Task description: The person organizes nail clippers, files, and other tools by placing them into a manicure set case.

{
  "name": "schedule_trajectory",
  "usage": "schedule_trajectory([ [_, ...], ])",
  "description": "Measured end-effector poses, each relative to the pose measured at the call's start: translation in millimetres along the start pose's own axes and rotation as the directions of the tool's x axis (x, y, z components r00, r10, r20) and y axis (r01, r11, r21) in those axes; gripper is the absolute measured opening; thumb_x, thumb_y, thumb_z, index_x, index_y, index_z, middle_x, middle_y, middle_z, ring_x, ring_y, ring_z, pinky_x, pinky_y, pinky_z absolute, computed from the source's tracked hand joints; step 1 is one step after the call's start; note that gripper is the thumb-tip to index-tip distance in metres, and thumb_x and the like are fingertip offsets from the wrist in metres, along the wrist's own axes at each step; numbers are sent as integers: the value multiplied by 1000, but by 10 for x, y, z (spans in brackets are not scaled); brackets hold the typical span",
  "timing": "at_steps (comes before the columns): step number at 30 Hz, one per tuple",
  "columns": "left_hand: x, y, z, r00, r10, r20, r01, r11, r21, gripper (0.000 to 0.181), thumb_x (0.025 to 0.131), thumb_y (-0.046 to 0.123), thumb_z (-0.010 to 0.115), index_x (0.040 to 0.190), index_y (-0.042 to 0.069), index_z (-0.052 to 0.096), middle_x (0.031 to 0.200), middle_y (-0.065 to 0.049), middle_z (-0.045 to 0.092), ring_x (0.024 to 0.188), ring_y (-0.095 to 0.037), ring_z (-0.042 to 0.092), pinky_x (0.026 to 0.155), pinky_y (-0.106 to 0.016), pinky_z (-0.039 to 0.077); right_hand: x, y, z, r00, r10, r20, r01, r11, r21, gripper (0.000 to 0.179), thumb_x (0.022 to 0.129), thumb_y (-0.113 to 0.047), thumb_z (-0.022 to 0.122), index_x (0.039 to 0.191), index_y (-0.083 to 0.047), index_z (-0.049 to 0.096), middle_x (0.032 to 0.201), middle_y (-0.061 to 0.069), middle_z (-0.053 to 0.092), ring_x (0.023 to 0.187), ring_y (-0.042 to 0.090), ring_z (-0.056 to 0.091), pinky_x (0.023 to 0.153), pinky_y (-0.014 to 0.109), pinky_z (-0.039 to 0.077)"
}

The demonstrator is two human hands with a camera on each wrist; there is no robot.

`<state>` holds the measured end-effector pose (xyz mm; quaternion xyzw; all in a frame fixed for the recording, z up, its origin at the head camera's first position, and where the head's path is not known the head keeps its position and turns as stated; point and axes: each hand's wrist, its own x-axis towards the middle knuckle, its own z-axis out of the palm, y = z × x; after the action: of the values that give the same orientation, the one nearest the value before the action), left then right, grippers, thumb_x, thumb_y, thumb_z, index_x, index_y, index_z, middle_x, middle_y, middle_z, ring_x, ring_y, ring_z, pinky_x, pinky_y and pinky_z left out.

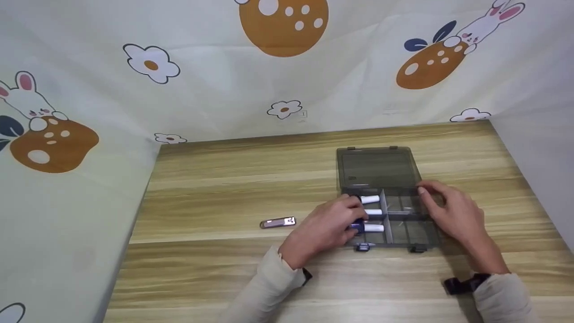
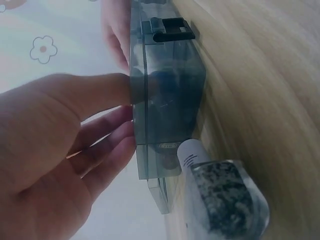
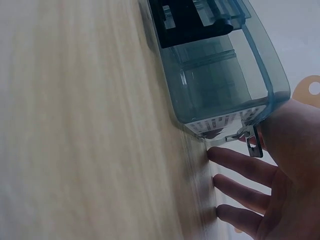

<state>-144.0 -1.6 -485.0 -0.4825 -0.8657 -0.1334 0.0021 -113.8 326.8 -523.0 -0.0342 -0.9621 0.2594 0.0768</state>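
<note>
A smoky clear plastic storage box (image 1: 426, 231) stands with its lid (image 1: 374, 166) folded back. In its left compartments lie white-capped nail polish bottles, one with a visible cap (image 1: 371, 198) and another dark blue bottle (image 1: 357, 226). My left hand (image 1: 329, 222) reaches over the left wall and pinches the blue bottle between thumb and fingers. In the left wrist view, the thumb passes behind the box wall. My right hand (image 1: 459, 213) holds the box's right back corner with thumb and index finger, while its other fingers (image 3: 242, 162) extend beside the box.
A nail clipper (image 1: 278, 222) lies on the wooden table (image 1: 202, 188) left of the box. In the left wrist view, a speckled bottle (image 2: 225, 200) with a white cap is by the box's outer wall. Dividers (image 1: 387, 229) split the box. A patterned cloth (image 1: 215, 89) hangs behind.
</note>
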Motion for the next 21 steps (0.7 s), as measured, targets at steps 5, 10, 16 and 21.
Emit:
schedule_trajectory([
  [5, -32, -2, -13, 1000, 5, -23, -5, 1000, -8, 25, 96, 22, 82, 122, 20, 80, 126, 3, 71, 112, -13, 64, 96, -23, 59, 2, -5, 12, 1000, -3, 0, 3, 1000, -5, 40, 110, -50, 57, 134, -24, 75, 133, 24, 74, 107, 53, 73, 58, 50, 50],
  [10, -131, -29, -39, 999, -7, -35, 6, 999, -33, 27, 97, 22, 81, 124, 20, 78, 130, 3, 70, 118, -13, 65, 103, -22, 58, -7, -3, 26, 1000, -2, -4, 2, 1000, -3, 39, 109, -50, 58, 134, -24, 75, 135, 23, 74, 109, 53, 72, 61, 55, 52],
  [16, -294, -80, -83, 998, -30, -62, 25, 997, -78, 29, 97, 24, 81, 125, 19, 77, 130, 1, 71, 118, -12, 66, 100, -19, 59, -10, 0, 27, 1000, 5, 1, -5, 1000, -3, 40, 109, -50, 57, 135, -25, 75, 137, 23, 73, 109, 54, 72, 59, 49, 51],
  [21, -422, -141, -108, 996, -55, -77, 49, 995, -83, 30, 98, 27, 81, 126, 18, 76, 127, 1, 72, 116, -13, 68, 98, -21, 60, -1, -13, 14, 1000, 15, 7, -15, 1000, -9, 41, 110, -51, 57, 136, -25, 74, 137, 24, 72, 109, 54, 72, 58, 48, 49],
])
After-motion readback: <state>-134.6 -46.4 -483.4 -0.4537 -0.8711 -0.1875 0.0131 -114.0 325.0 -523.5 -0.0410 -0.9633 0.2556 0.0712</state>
